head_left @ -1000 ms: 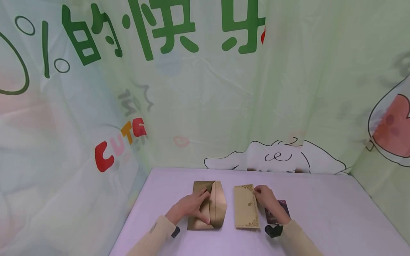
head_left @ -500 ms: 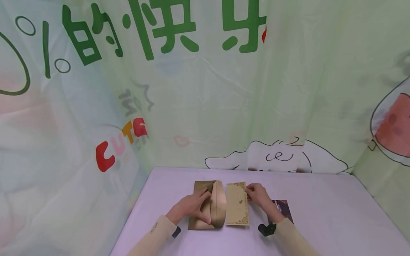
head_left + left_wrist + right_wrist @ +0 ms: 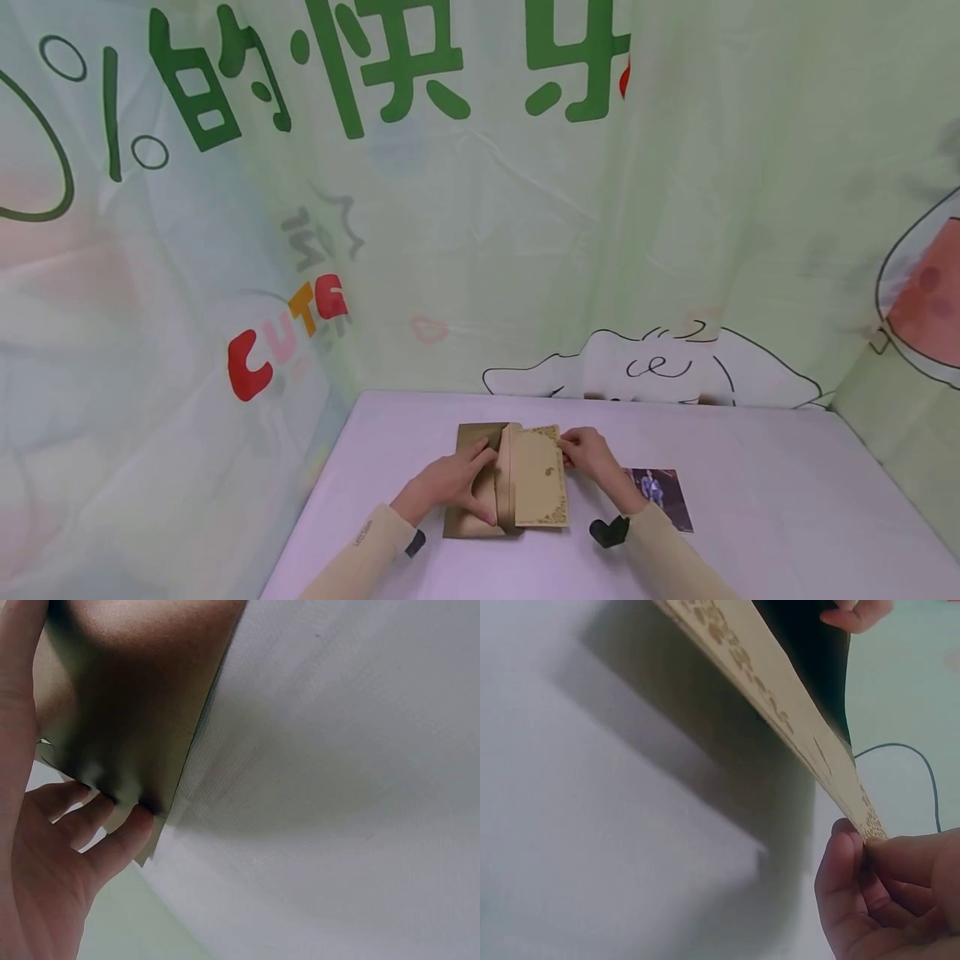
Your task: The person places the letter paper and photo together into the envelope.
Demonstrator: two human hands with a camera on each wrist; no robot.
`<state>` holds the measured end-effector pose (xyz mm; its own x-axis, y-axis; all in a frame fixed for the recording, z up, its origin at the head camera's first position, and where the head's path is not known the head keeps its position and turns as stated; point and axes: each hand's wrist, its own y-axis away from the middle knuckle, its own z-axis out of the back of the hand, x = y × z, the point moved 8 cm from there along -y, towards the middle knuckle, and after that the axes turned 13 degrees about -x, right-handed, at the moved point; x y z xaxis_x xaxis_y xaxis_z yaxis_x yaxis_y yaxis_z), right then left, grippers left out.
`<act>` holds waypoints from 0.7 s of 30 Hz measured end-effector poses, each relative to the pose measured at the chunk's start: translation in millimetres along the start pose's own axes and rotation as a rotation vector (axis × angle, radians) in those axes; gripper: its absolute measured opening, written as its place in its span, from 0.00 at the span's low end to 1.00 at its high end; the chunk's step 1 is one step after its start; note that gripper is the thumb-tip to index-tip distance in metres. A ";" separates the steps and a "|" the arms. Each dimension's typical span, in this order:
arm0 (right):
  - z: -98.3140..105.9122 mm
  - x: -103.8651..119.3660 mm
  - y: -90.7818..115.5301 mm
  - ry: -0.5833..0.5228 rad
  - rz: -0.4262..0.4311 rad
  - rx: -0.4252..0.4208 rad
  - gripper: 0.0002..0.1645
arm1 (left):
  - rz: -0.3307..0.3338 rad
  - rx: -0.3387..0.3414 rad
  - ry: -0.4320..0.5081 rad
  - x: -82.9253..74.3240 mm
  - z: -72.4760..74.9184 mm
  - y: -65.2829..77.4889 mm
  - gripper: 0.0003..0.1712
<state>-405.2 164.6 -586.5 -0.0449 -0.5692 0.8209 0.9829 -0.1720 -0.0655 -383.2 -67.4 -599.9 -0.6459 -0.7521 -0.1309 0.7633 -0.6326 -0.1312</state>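
A gold envelope (image 3: pixel 468 527) lies on the table with its flap spread to the right. My left hand (image 3: pixel 448 482) rests on it, thumb and fingers apart, and its fingertips (image 3: pixel 139 821) touch the shiny surface in the left wrist view. My right hand (image 3: pixel 591 457) pinches the far right edge of a cream card (image 3: pixel 537 479) with brown scroll decoration. The card overlaps the envelope's flap; its left edge is at the envelope's mouth, and whether it is inside I cannot tell. In the right wrist view the card (image 3: pixel 769 686) is tilted, raised off the tabletop.
A dark photo print (image 3: pixel 671 498) with a figure in blue lies to the right, partly behind the right forearm. The lilac table (image 3: pixel 787 492) is bordered by printed curtains (image 3: pixel 465 250) at the back and sides. A thin cable (image 3: pixel 922 761) shows in the right wrist view.
The right hand has carried the card leftward from beside the envelope onto its flap. More of the photo print is uncovered. The left hand has stayed on the envelope.
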 end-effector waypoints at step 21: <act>-33.4 19.2 4.7 -0.064 -0.043 0.035 0.11 | 0.006 0.005 0.005 -0.4 -0.5 -0.4 0.57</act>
<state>-407.4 126.0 -590.0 -0.0765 -0.5097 0.8570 0.9860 -0.1661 -0.0108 -383.3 -66.8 -600.3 -0.6416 -0.7549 -0.1362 0.7670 -0.6292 -0.1260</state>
